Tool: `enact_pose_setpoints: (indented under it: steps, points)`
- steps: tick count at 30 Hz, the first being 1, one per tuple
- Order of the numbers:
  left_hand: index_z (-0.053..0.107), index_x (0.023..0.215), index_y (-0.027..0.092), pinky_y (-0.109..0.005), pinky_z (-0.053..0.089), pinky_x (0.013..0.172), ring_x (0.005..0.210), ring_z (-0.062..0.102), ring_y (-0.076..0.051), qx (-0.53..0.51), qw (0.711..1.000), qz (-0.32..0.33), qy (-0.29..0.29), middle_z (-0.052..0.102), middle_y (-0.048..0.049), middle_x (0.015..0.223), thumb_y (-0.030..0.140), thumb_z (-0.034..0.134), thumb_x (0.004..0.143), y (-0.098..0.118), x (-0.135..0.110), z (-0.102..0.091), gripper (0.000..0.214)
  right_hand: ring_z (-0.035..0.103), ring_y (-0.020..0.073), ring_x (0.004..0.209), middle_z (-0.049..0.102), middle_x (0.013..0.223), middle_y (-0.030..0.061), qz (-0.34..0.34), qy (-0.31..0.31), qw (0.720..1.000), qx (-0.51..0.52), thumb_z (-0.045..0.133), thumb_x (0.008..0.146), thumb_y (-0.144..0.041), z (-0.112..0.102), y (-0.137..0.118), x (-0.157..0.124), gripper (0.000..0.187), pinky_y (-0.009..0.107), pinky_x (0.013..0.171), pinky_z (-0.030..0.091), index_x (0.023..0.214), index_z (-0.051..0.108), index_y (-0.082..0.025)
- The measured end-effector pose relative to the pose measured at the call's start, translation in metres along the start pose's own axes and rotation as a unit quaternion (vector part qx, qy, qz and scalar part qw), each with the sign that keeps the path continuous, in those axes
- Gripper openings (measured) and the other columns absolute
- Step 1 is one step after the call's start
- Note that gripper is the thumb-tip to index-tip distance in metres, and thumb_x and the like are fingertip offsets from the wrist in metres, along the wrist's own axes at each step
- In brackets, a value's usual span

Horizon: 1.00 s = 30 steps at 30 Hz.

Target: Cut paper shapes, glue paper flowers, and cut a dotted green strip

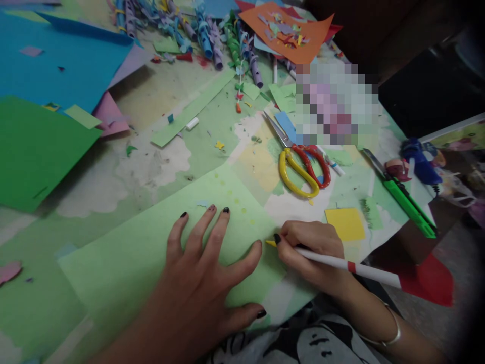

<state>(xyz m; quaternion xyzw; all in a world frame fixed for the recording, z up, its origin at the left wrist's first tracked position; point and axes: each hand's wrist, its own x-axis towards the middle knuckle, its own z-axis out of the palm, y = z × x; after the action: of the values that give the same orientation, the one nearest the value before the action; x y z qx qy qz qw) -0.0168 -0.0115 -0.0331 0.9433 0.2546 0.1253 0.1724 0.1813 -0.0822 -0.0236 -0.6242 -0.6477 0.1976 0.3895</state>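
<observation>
My left hand [206, 270] lies with fingers spread on a sheet of light green paper [125, 253], pressing it to the table. In my right hand [314, 253] is a white felt-tip pen [369, 273] with a yellow tip and a red band, its tip close to the paper's right edge. A row of faint yellow dots [237, 201] runs across the green sheet above my left fingers. Beyond my right hand lie scissors [290, 146] with one yellow and one red handle. A small yellow paper square [344, 224] sits just past my right knuckles.
A green box cutter [409, 207] with its blade out lies at the table's right edge. Large blue [71, 60] and dark green sheets [41, 151] cover the far left. Rolled paper tubes [204, 38] and an orange sheet with scraps [310, 35] are at the back.
</observation>
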Motion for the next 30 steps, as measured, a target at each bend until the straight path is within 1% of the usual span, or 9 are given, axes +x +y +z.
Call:
enact_pose_setpoints:
  steps: [3, 7, 10, 14, 17, 24, 30]
  points:
    - [0.057, 0.122, 0.042, -0.069, 0.018, 0.105, 0.134, 0.031, -0.043, -0.001, 1.0, 0.001, 0.0, 0.039, -0.0133, 0.141, 0.074, 0.061, 0.066, 0.0001, 0.0, 0.0005, 0.065, 0.03, 0.0048, 0.047, 0.035, 0.051, -0.0062, 0.0, -0.006, 1.0, 0.002, 0.051, 0.079, -0.005, -0.0001, -0.0001, -0.0004, 0.034, 0.022, 0.046, 0.023, 0.058, 0.028, -0.019]
    - [0.057, 0.123, 0.042, -0.068, 0.018, 0.105, 0.134, 0.031, -0.043, -0.003, 1.0, 0.002, 0.002, 0.038, -0.0136, 0.141, 0.074, 0.061, 0.065, 0.0002, -0.0001, 0.001, 0.066, 0.028, 0.0052, 0.048, 0.03, 0.053, -0.0068, -0.003, -0.019, 1.0, 0.007, 0.052, 0.078, -0.004, -0.0003, 0.0009, -0.0023, 0.034, 0.022, 0.047, 0.022, 0.058, 0.027, -0.019]
    - [0.057, 0.122, 0.042, -0.069, 0.018, 0.104, 0.134, 0.032, -0.044, -0.002, 1.0, 0.003, 0.005, 0.038, -0.0136, 0.141, 0.074, 0.061, 0.066, -0.0001, -0.0003, 0.0009, 0.065, 0.026, 0.0057, 0.049, 0.028, 0.054, -0.0068, -0.006, -0.014, 1.0, 0.007, 0.051, 0.077, -0.003, 0.0, 0.0015, -0.0027, 0.034, 0.023, 0.048, 0.022, 0.058, 0.027, -0.019]
    - [0.058, 0.122, 0.042, -0.068, 0.018, 0.104, 0.133, 0.032, -0.044, 0.004, 1.0, 0.006, 0.006, 0.038, -0.0141, 0.141, 0.075, 0.06, 0.065, -0.0005, -0.0005, 0.0008, 0.065, 0.028, 0.0061, 0.048, 0.031, 0.053, -0.0064, -0.008, -0.001, 1.0, -0.003, 0.05, 0.078, -0.004, 0.0006, 0.002, -0.0015, 0.033, 0.023, 0.046, 0.022, 0.058, 0.029, -0.02]
    - [0.058, 0.122, 0.041, -0.069, 0.018, 0.104, 0.133, 0.032, -0.044, 0.004, 1.0, 0.003, 0.003, 0.038, -0.014, 0.141, 0.075, 0.061, 0.064, -0.0001, -0.0007, 0.001, 0.066, 0.03, 0.0057, 0.047, 0.034, 0.052, -0.0061, -0.001, -0.004, 1.0, -0.004, 0.051, 0.079, -0.005, 0.0002, 0.0016, -0.0009, 0.034, 0.023, 0.046, 0.023, 0.057, 0.029, -0.02]
    - [0.058, 0.122, 0.041, -0.069, 0.019, 0.104, 0.133, 0.033, -0.044, 0.007, 1.0, 0.008, 0.006, 0.038, -0.0151, 0.141, 0.075, 0.06, 0.066, 0.0, -0.0005, 0.0006, 0.066, 0.027, 0.0051, 0.048, 0.029, 0.053, -0.0067, -0.002, -0.02, 1.0, 0.003, 0.05, 0.078, -0.003, -0.001, -0.0002, -0.0001, 0.034, 0.022, 0.047, 0.022, 0.059, 0.026, -0.019]
    - [0.059, 0.121, 0.042, -0.07, 0.02, 0.103, 0.133, 0.033, -0.045, 0.008, 1.0, 0.006, 0.006, 0.039, -0.015, 0.141, 0.076, 0.06, 0.065, -0.0005, -0.0002, 0.0018, 0.066, 0.027, 0.0051, 0.048, 0.032, 0.053, -0.0064, -0.002, 0.0, 1.0, -0.004, 0.05, 0.077, -0.003, 0.0003, 0.0005, -0.0007, 0.034, 0.022, 0.047, 0.021, 0.06, 0.026, -0.019]
